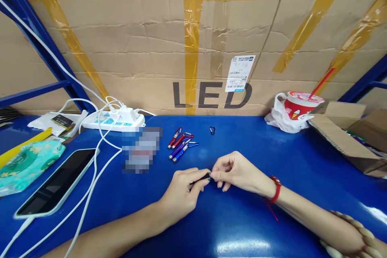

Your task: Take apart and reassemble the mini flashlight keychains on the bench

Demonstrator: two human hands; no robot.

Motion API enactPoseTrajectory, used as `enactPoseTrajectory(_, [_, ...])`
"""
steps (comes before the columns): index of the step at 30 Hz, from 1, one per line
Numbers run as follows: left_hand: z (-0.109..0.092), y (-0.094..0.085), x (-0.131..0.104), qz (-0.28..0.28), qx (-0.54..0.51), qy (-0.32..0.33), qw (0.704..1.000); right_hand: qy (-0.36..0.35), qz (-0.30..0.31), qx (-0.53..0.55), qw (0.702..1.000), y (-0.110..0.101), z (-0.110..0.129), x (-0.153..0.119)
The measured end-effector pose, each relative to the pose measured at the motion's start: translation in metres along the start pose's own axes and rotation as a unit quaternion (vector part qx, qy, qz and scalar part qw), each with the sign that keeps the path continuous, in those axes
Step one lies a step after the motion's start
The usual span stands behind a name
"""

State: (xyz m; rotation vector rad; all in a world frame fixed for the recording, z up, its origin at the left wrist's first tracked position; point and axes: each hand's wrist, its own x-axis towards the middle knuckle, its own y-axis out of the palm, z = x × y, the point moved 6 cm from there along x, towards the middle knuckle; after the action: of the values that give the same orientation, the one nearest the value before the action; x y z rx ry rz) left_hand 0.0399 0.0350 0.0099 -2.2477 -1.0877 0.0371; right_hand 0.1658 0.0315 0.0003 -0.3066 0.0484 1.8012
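Over open tabletop (242, 221), off back edge (187, 116) | left grip (208, 176) closed on rod (199, 180) | right grip (213, 173) pinching tip (209, 176)

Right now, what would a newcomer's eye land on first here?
Probably the big black LED lettering on the cardboard behind the blue table. Next, the red cup at right, and the bright metal tubes just beyond the left hand, which grips a dark object whose end the right hand pinches.

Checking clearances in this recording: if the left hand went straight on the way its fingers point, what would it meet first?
Most likely the right hand, whose fingertips are right at the end of the black stick in the left hand; exact depth there is unclear.
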Motion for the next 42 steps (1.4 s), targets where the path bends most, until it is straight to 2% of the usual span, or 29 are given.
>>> enactPoseTrajectory(5, [-0.001,-0.003,0.003,-0.025,-0.013,-0.009,1.0,0.008,-0.009,0.023,1.0,-0.003,0.0,0.001])
enactPoseTrajectory(12, [0.006,0.0,0.006,-0.014,-0.071,-0.09,0.993,-0.02,-0.011,0.015,1.0,-0.008,0.003,0.002])
enactPoseTrajectory(19, [0.004,0.003,0.004,0.007,-0.052,-0.071,0.996,-0.022,-0.012,-0.045,0.999,-0.008,0.005,-0.001])
enactPoseTrajectory(26, [0.0,0.001,-0.001,-0.032,0.048,0.025,0.998,0.019,-0.006,0.056,0.998,0.003,-0.008,0.0])
enactPoseTrajectory(29, [0.001,0.002,-0.002,-0.038,0.07,0.044,0.996,0.038,0.0,0.076,0.996,0.006,-0.012,0.0])
enactPoseTrajectory(34, [-0.001,0.002,0.0,-0.039,0.059,0.049,0.996,0.04,0.001,0.053,0.998,0.002,-0.013,0.002])
enactPoseTrajectory(42, [0.0,0.0,0.003,-0.041,-0.034,-0.006,0.999,0.027,0.02,0.04,0.999,-0.001,-0.007,0.003])
